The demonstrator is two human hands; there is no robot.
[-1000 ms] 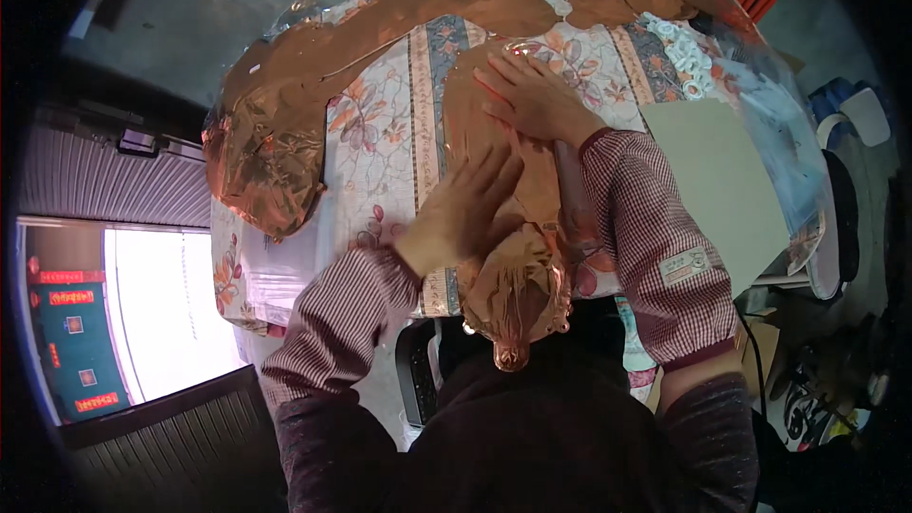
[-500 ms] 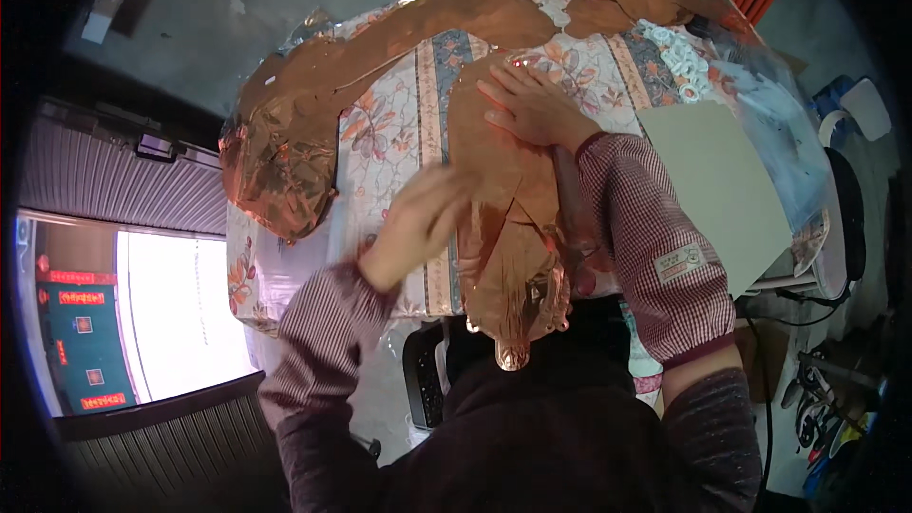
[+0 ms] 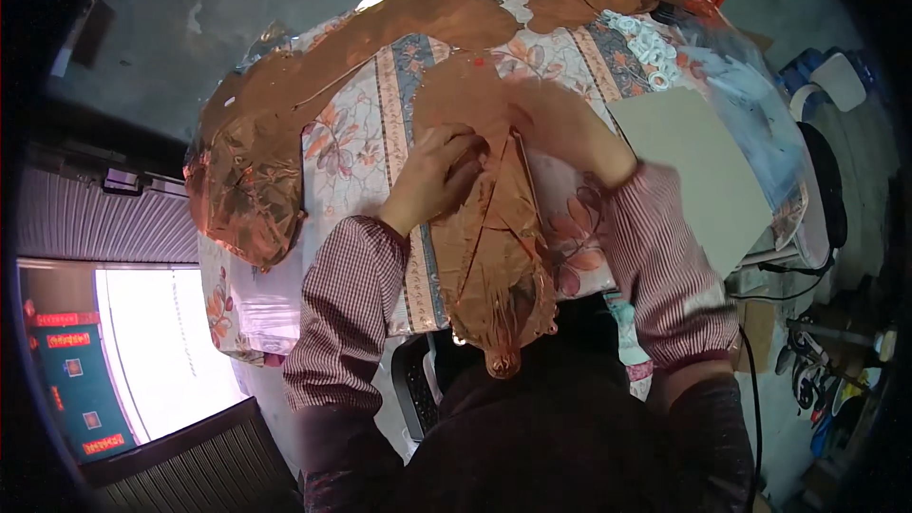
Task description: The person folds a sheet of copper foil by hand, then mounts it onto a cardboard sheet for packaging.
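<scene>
Copper foil (image 3: 499,285) lay on table (image 3: 347,147), near end past edge. Left hand (image 3: 440,171) half curled over foil; hold I could not tell. Right hand (image 3: 568,130) over foil, too blurred to judge opening or hold. Step seemed flattening; next move perhaps needed gentle palms.

You wear a dark top (image 3: 560,427) and finely patterned reddish-and-white oversleeves (image 3: 342,299), the right bearing a pale patch (image 3: 704,299).

The foil sheet (image 3: 499,252) is copper-brown, the tablecloth (image 3: 347,138) floral.
</scene>
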